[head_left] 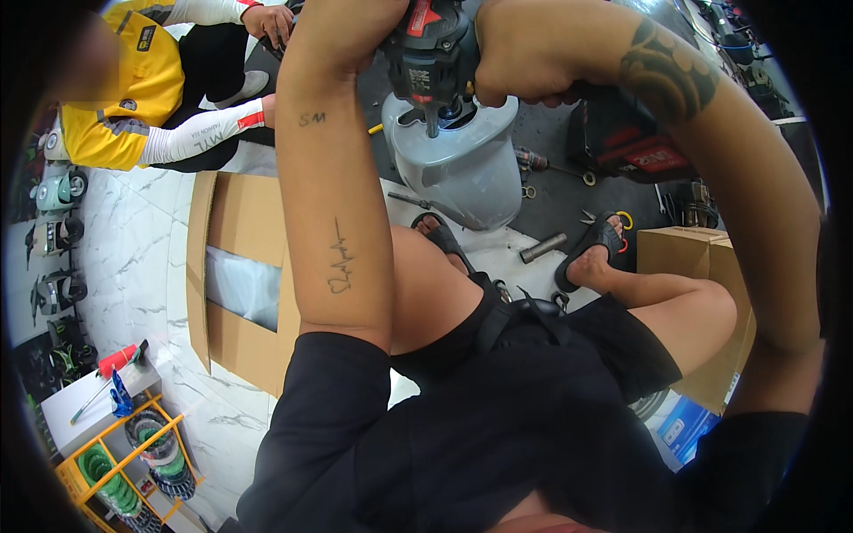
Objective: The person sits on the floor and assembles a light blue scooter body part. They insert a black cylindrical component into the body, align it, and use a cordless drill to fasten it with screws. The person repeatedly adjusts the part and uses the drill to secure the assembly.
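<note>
A black-and-red power tool (426, 58) points bit-down over the grey, curved vehicle body panel (458, 173) between my hands. My left hand (378, 19) is at the tool's left side, cut by the upper edge, so its fingers are hidden. On the other side, my right hand (524, 53) is closed beside the tool, just above the panel's top right rim. Its fingers are curled, but what they hold is hidden. The tool's bit meets or hovers over the panel's top; I cannot tell which.
A screwdriver-like tool (542, 163), a metal tube (543, 248) and scissors (622, 218) lie near my feet. An open cardboard box (240, 355) is at left, another box (702, 293) at right. A co-worker in a yellow vest (147, 75) sits at upper left.
</note>
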A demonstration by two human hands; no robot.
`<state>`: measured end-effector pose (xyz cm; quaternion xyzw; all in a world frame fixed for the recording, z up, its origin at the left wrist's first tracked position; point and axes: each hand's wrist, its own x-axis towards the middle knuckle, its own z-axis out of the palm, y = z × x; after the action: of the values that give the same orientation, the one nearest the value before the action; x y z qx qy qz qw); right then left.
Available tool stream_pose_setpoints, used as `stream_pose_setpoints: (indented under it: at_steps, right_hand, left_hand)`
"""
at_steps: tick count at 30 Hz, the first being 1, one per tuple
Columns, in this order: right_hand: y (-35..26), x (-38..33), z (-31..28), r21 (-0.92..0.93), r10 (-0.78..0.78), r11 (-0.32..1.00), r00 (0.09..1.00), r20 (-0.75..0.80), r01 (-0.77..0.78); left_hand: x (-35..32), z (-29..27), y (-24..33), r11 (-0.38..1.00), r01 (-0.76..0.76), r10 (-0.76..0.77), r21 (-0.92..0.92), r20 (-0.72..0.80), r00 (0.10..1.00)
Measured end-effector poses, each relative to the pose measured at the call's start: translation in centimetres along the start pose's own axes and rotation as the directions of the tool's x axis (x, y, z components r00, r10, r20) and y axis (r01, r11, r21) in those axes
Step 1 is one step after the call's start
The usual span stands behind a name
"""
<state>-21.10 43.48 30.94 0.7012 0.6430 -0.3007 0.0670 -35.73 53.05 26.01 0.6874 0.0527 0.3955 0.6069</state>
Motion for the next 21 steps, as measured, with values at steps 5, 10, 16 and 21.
stream_pose_setpoints:
  at_steps: [5, 10, 16, 21]
  right_hand:
    - [0.2, -0.1, 0.1, -0.001, 0.0, 1.0, 1.0, -0.009, 0.0]
    - [0.4, -0.2, 0.3, -0.003, -0.002, 1.0, 1.0, -0.013, 0.002]
    - [0.4, 0.0, 0.3, 0.0, -0.001, 1.0, 1.0, -0.017, 0.001]
    - [0.3, 0.1, 0.2, 0.0, -0.001, 1.0, 1.0, -0.018, 0.001]
  left_hand:
    - [-0.1, 0.1, 0.5, 0.999, 0.05, -0.049, -0.022, 0.012, 0.999]
    - [-0.5, 0.2, 0.8, 0.993, 0.118, -0.118, 0.004, -0.026, 0.993]
    - [-0.2, 0.1, -0.7, 0.996, 0.082, -0.084, -0.027, -0.069, 0.994]
    - [0.2, -0.1, -0.8, 0.998, 0.06, -0.061, -0.017, -0.063, 0.996]
